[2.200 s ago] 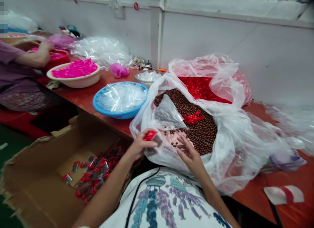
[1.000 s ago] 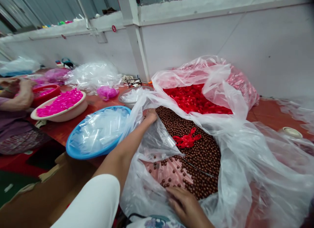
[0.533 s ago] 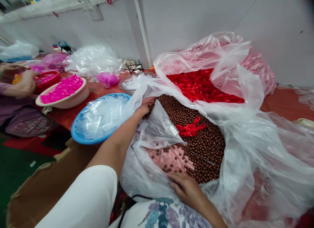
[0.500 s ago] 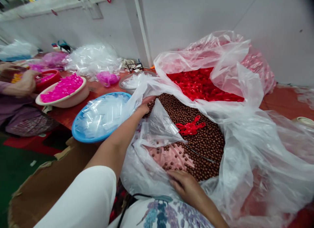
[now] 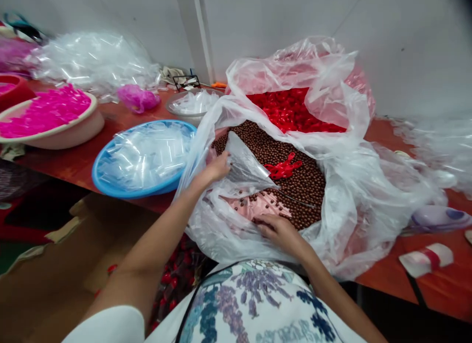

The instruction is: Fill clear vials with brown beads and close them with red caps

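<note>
A large clear plastic bag (image 5: 346, 185) lies open, full of small brown beads (image 5: 306, 185). Several red plastic pieces (image 5: 283, 167) rest on the beads. My left hand (image 5: 218, 167) is at the bag's left side, its fingers closed by a folded flap of clear plastic (image 5: 245, 163); what it grips is too small to make out. At the near edge, beside a pink patch with scattered beads, my right hand (image 5: 277, 231) rests with its fingers bent over the rim; its fingertips are partly hidden.
Left of the bag stands a blue basin (image 5: 98, 173) of clear plastic pieces, then a cream basin (image 5: 83, 131) of pink pieces. Behind is a bag of red pieces (image 5: 283, 109). An open cardboard box (image 5: 55, 279) is below left.
The view has shifted right and down. My left hand has come back from the bag's far left edge to the plastic flap. My right hand stays at the near rim.
</note>
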Demonstrator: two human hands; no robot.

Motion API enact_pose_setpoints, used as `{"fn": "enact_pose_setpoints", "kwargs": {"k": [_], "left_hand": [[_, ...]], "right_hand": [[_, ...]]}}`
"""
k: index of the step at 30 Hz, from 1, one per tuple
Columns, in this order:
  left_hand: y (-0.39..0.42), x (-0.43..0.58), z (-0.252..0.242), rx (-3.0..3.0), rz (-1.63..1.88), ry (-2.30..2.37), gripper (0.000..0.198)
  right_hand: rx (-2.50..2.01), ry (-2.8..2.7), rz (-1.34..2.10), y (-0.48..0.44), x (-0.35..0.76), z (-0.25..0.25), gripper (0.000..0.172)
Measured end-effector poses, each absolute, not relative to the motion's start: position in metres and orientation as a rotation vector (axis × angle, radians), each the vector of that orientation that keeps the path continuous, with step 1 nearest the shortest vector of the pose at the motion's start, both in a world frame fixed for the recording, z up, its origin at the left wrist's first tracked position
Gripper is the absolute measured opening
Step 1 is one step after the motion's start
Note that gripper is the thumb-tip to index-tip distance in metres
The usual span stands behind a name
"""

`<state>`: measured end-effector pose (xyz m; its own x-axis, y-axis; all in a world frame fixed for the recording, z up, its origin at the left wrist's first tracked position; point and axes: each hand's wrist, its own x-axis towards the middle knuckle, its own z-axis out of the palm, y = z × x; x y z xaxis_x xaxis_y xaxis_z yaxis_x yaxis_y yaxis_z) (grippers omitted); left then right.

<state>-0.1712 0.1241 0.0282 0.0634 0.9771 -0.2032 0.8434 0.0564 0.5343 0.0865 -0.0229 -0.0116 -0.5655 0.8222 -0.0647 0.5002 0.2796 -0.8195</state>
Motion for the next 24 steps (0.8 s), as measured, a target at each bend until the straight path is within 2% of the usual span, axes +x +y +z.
{"fn": "enact_pose_setpoints", "kwargs": {"k": [2,4,6,8,11,13,15,20,24], "left_hand": [[0.102,-0.16,0.037,1.824,0.477,1.682,0.062],[0.078,-0.144,0.042,1.756,0.607,1.486,0.064],[0.056,-0.127,0.04,1.678,0.662,1.291,0.056],[0.036,-0.11,0.032,1.664,0.675,1.186,0.042],[0.013,-0.091,0.013,1.661,0.669,1.1,0.029],[0.001,-0.085,0.001,1.641,0.652,1.073,0.027],[-0.008,-0.084,-0.007,1.64,0.612,1.108,0.027],[-0.011,-0.094,-0.011,1.643,0.498,1.288,0.031],[0.007,-0.092,-0.007,1.755,0.484,1.377,0.041]], "right_hand": [[-1.221,-2.094,1.12,-0.018,0.082,-0.008,0.036],[-1.262,-1.911,1.076,-0.011,0.078,-0.003,0.045],[-1.275,-1.708,1.093,-0.005,0.075,0.0,0.058],[-1.267,-1.576,1.128,0.0,0.074,0.002,0.062],[-1.245,-1.6,1.123,0.001,0.077,-0.002,0.043],[-1.245,-1.648,1.11,-0.005,0.083,-0.009,0.03],[-1.286,-1.636,1.13,-0.013,0.094,-0.018,0.025],[-1.457,-1.389,1.083,-0.012,0.13,-0.031,0.029],[-1.306,-1.226,1.146,0.016,0.139,-0.026,0.042]]}}
